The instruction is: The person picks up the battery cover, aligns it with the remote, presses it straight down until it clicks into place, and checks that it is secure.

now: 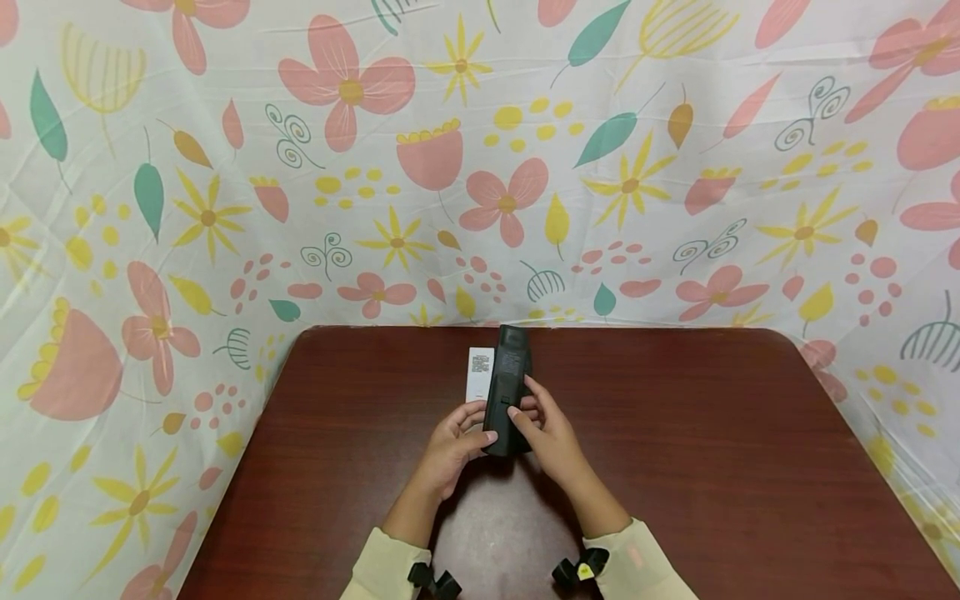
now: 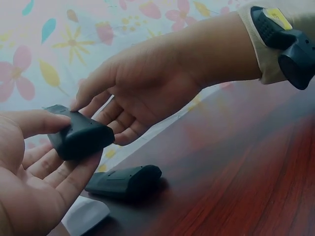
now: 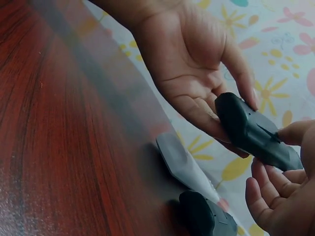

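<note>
A black remote control (image 1: 507,387) is held above the table, its back with the battery cover turned up. My left hand (image 1: 452,446) grips its lower left side, thumb on top and fingers beneath. From the right, my right hand (image 1: 557,437) holds the same remote, its thumb on the battery cover, which looks closed. A second black remote (image 2: 125,182) lies on the table below and is mostly hidden in the head view. Beside it is a slim white object (image 1: 480,372) with a printed label, shaped like a remote.
The dark red-brown wooden table (image 1: 675,467) extends to both sides. A white cloth (image 1: 555,125) with flowers and leaves hangs along its back and side edges. Both cuffs carry a black wrist camera (image 1: 581,568).
</note>
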Motion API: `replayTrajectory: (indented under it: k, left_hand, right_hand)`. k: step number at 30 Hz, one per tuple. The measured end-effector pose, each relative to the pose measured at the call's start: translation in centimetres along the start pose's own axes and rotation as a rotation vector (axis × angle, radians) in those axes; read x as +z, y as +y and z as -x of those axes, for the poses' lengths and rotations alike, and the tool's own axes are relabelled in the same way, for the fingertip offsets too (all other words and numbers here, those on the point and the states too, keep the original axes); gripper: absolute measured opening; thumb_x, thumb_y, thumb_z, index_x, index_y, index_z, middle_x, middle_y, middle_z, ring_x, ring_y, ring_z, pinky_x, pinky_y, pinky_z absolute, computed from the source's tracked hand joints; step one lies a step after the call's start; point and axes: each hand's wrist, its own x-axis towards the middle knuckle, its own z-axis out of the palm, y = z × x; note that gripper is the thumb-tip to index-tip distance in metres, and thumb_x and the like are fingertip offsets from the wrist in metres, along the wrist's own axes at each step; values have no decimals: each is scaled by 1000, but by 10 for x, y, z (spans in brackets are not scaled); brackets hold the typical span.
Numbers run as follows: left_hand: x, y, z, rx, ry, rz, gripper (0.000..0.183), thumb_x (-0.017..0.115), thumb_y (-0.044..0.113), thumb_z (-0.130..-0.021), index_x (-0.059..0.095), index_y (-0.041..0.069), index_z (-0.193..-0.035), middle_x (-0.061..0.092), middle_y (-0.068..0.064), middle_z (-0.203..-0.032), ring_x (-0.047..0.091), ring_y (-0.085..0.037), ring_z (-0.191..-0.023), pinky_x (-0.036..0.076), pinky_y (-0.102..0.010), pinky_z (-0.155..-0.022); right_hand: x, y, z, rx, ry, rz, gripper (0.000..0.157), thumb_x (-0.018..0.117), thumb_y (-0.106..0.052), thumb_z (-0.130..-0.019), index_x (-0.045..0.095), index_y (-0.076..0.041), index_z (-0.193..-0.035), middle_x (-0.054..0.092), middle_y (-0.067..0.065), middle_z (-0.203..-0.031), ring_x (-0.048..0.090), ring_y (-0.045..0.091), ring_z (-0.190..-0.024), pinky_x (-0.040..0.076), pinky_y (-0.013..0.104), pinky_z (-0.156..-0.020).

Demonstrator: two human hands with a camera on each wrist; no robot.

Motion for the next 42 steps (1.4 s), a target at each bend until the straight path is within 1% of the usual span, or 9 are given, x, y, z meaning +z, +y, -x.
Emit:
replayTrajectory:
  k: [3, 7, 14, 20, 25, 28, 32, 36, 42]
  left_hand:
    - [0, -1, -1, 5, 7, -38, 58, 68, 3, -88, 49, 2, -143, 59, -19, -135, 68, -12, -98, 53, -30, -79]
    - [1, -2, -1, 7, 23, -53, 55, 69, 6, -91, 51, 4, -142, 63, -17, -131, 69, -12, -98, 55, -30, -79]
    - [3, -1, 0, 26, 27, -68, 51, 67, 12, -95, 50, 3, -143, 66, -20, -129, 69, -13, -96, 57, -29, -79]
    - [2, -1, 0, 22, 19, -80, 58, 67, 13, -95, 46, 2, -149, 61, -24, -135, 69, -13, -99, 56, -28, -80]
    - [2, -1, 1, 20, 18, -81, 58, 67, 13, -96, 46, 2, -149, 61, -23, -135, 68, -13, -99, 56, -28, -81]
    - [3, -1, 1, 21, 21, -83, 57, 67, 13, -96, 47, 3, -148, 62, -23, -134, 68, -13, -99, 56, -28, -81]
    - [4, 0, 2, 18, 27, -85, 57, 67, 12, -96, 47, 3, -148, 62, -22, -132, 68, -13, -99, 57, -28, -81]
    - [5, 0, 2, 13, 34, -85, 57, 67, 11, -95, 47, 4, -148, 62, -21, -131, 68, -13, -98, 57, -29, -81]
    - [5, 0, 2, 19, 25, -79, 57, 66, 11, -95, 47, 3, -148, 62, -22, -131, 68, -13, -98, 57, -29, -81]
  right_hand:
    - [-1, 1, 1, -24, 1, -23, 60, 64, -26, -100, 39, -21, -154, 64, 15, -120, 61, 22, -100, 52, 24, -82]
    - [-1, 2, 1, -44, 2, -40, 60, 66, -26, -99, 40, -22, -153, 65, 15, -117, 62, 22, -97, 53, 24, -82]
    - [0, 1, 0, -15, -10, -21, 62, 65, -19, -99, 38, -21, -155, 63, 15, -120, 60, 22, -99, 51, 23, -83]
    - [-2, -22, 9, 2, -34, -13, 62, 63, -14, -100, 36, -15, -156, 61, 19, -123, 59, 27, -105, 50, 23, -84]
    - [-3, -34, 15, -29, -49, -9, 62, 63, -14, -100, 36, -9, -155, 60, 22, -123, 59, 25, -104, 51, 25, -84]
    - [-3, -30, 13, -28, -48, -7, 62, 63, -13, -100, 35, -10, -156, 60, 22, -123, 60, 27, -105, 52, 31, -87]
    - [-2, -15, 6, -11, -40, -9, 63, 63, -13, -100, 35, -16, -157, 61, 20, -124, 60, 28, -107, 52, 37, -91]
    - [0, -2, 2, -28, -31, -8, 62, 64, -18, -100, 36, -20, -156, 61, 17, -124, 60, 24, -106, 52, 34, -90]
    - [-1, 3, 1, -68, -27, -18, 61, 67, -22, -99, 39, -23, -154, 63, 15, -120, 60, 22, -101, 52, 30, -87]
